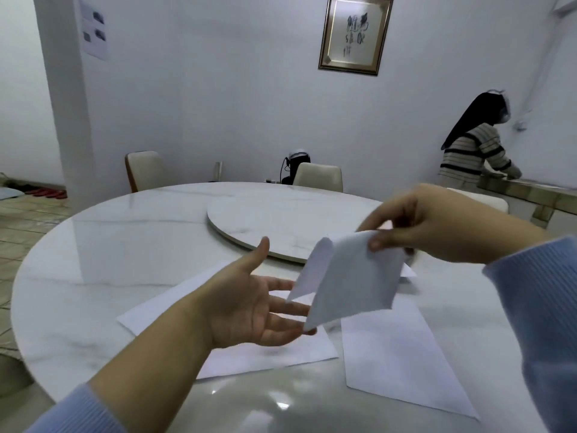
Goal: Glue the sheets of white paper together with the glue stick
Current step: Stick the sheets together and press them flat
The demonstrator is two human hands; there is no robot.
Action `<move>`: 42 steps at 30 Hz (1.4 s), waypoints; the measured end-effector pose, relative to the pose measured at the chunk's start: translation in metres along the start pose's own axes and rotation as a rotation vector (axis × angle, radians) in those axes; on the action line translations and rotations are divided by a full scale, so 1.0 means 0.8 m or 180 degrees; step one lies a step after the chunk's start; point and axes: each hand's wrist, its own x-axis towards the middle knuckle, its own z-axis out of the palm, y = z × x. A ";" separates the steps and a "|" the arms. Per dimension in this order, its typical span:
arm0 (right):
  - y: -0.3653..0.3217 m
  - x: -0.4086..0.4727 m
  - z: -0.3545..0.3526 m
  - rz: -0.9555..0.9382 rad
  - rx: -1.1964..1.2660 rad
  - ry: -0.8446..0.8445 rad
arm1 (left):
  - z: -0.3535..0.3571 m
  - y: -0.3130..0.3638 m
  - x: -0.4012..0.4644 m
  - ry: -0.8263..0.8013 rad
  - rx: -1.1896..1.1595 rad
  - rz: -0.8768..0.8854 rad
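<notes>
We see the right hand raised above the counter, its thumb and fingers pinching the top corner of a folded sheet of white paper. The sheet hangs down and to the left from that pinch, blurred, with one flap curling away on its left side.

The left hand is held palm up, just below and left of the hanging sheet. Its fingers are straight and spread, the thumb pointing up and away. It grips nothing; the fingertips pass behind the sheet's lower edge, and we cannot tell whether they touch it.

Beneath the left hand a second sheet lies flat on the counter, reaching out to the left of the wrist. Below the right hand, on the near side, a third sheet lies flat, its left edge next to the second sheet. We cannot tell whether those two overlap. A sliver of more paper shows just behind the held sheet, under the right hand.

Both forearms wear light blue sleeves, the left one pushed well back from the wrist.

Beyond both hands a round turntable sits on the counter. Far past the right hand, a person in a striped top bends over a side bench.
</notes>
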 end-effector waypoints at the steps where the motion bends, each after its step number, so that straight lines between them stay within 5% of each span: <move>1: -0.014 0.004 0.002 -0.0149 0.0035 -0.0032 | 0.006 0.003 -0.008 -0.0259 -0.0091 0.0032; 3: -0.033 0.012 0.009 -0.0434 0.0170 -0.0117 | 0.019 0.011 -0.023 -0.0365 -0.0089 0.0332; 7: -0.045 0.019 0.019 -0.0754 0.0370 -0.0054 | 0.028 0.017 -0.037 0.0691 0.0628 0.0955; 12: -0.040 0.023 0.026 -0.0775 0.0492 -0.0072 | 0.017 0.017 -0.040 0.1381 0.1167 0.1322; 16: -0.037 0.020 0.026 -0.0748 0.0599 0.0031 | 0.020 0.022 -0.044 0.1409 0.1136 0.1606; 20: -0.014 0.015 0.047 -0.0308 0.2498 0.0844 | 0.020 0.039 -0.060 0.1070 0.0474 0.2258; 23: 0.000 0.017 0.096 0.0651 0.4230 0.0060 | 0.018 0.050 -0.069 0.0875 0.0127 0.2613; 26: -0.005 0.021 0.137 0.0364 0.5373 -0.0946 | 0.011 0.053 -0.070 0.1098 0.0192 0.2695; 30: -0.015 0.031 0.125 0.0054 0.6111 -0.0134 | -0.008 0.045 -0.076 0.1824 0.0811 0.2555; 37: -0.012 0.030 0.107 0.0309 0.4298 0.0261 | -0.034 0.019 -0.083 0.2843 0.2172 0.1995; 42: 0.008 0.034 0.150 0.0851 0.2478 0.0281 | -0.057 -0.013 -0.078 0.2671 0.2218 0.1439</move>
